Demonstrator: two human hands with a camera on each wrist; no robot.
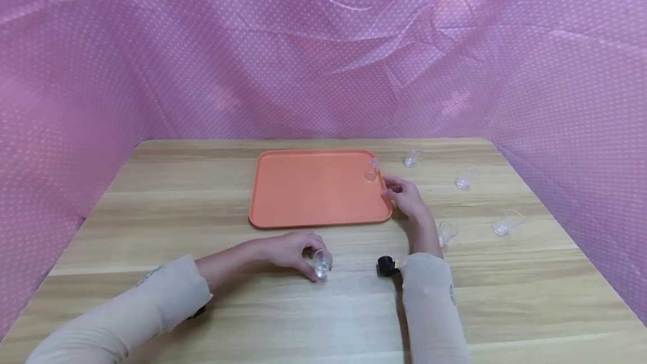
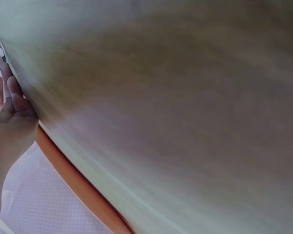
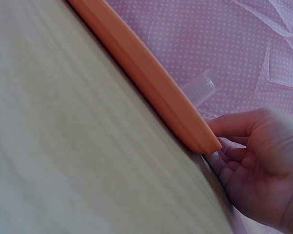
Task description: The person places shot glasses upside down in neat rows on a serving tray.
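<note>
My left hand (image 1: pixel 298 253) pinches a small clear glass (image 1: pixel 321 267) between thumb and fingers, low over the table in front of the orange tray (image 1: pixel 313 187). At the tray's right edge is my right hand (image 1: pixel 408 200), thumb and index finger apart, fingertips right at the rim. That hand holds no glass. Another clear glass (image 1: pixel 371 170) stands inside the tray near its right side, just beyond the right fingers. The right wrist view shows the fingers (image 3: pixel 234 124) beside the tray's corner, with the glass (image 3: pixel 200 88) behind the rim.
Several more small clear glasses are spread over the right of the wooden table: one behind (image 1: pixel 411 157), one farther right (image 1: pixel 464 178), one nearer (image 1: pixel 506 222), and one beside the right forearm (image 1: pixel 447 233). A pink dotted curtain (image 1: pixel 323 60) surrounds the table's back and sides.
</note>
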